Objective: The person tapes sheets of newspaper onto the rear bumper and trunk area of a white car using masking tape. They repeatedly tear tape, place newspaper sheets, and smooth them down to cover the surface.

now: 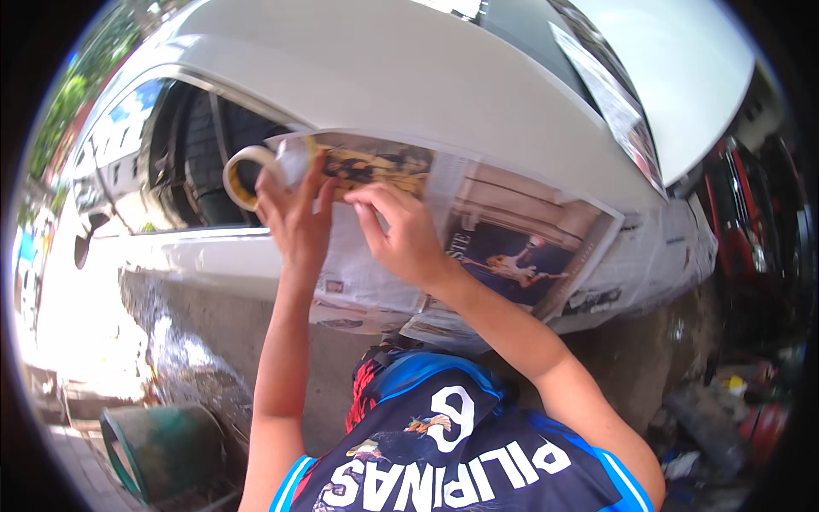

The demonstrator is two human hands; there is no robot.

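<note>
My left hand (297, 213) is raised over the side of a pale car (358, 68). Its fingers grip a roll of masking tape (230, 181), whose ring stands out to the left of the hand. Newspaper sheets (520, 205) cover the car's side window area and hang down over the door. Close to the right of the left hand, my right hand (403, 232) has thumb and index finger drawn together at the newspaper. Whatever lies between those fingertips is too small to make out.
An uncovered car window (200, 149) with reflections lies to the left. More newspaper (610, 94) covers the windshield edge at upper right, and plastic-like sheeting (657, 264) wraps the car's side. A green bucket (166, 452) lies at lower left; mixed clutter (725, 427) sits lower right.
</note>
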